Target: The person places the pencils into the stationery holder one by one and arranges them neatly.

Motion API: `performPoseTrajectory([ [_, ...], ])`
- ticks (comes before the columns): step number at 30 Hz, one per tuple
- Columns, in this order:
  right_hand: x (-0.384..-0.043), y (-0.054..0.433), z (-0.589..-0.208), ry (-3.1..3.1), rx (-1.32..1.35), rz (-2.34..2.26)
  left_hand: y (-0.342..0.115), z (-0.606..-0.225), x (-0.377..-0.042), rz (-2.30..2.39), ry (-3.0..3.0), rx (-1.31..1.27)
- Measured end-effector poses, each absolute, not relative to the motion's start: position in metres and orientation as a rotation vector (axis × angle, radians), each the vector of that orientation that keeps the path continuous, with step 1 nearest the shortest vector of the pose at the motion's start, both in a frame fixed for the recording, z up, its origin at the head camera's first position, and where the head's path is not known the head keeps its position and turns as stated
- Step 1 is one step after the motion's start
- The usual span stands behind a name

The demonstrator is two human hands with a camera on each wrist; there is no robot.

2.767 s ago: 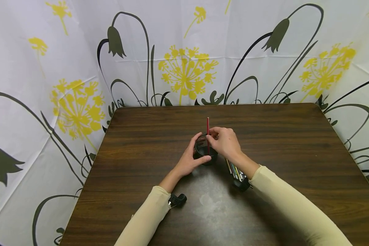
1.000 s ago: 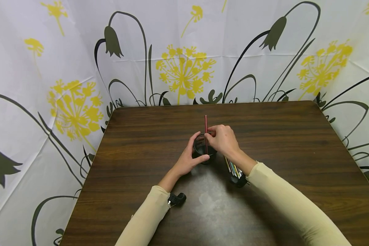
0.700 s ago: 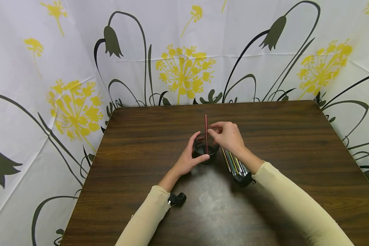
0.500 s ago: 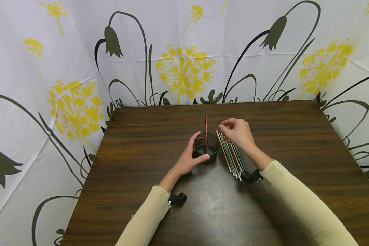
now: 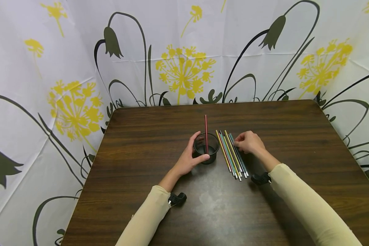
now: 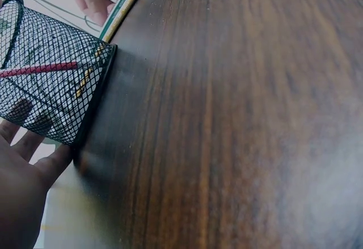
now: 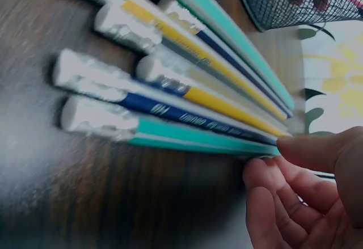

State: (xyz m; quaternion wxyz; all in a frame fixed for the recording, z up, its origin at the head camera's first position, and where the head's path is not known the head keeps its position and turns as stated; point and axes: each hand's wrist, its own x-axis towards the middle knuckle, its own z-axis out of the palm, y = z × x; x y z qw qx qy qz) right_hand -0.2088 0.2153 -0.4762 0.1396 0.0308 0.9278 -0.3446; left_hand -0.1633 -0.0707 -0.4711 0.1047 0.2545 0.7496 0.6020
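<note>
My left hand [image 5: 186,160] curls round the black mesh pencil cup [image 5: 213,159], which stands upright on the table. One red pencil [image 5: 206,131] leans upright inside the cup. To the right of the cup lies a row of several pencils [image 5: 226,153], yellow, teal and dark blue, with white erasers toward me. My right hand [image 5: 250,142] is at the row's right side. In the right wrist view its thumb and curled fingers [image 7: 261,175] meet at the far end of the outermost teal pencil [image 7: 187,138], which lies on the table.
The brown wood-grain table [image 5: 141,136] reaches back to a white curtain [image 5: 172,27] with a flower print. A black wrist camera [image 5: 177,199] sits on the left wrist, another black camera [image 5: 260,178] on the right, close to the pencils' eraser ends.
My right hand has let go of the red pencil, now in the cup, and moved right and toward me to the pencils. The left hand stays on the cup.
</note>
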Motion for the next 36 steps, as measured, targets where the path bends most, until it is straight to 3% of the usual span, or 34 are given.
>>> performPoseTrajectory([
  [36,-0.2102,0.2189,-0.4788,2.73,0.062,-0.782,-0.0695,-0.4709,-0.1634,1.77,2.213,0.725],
])
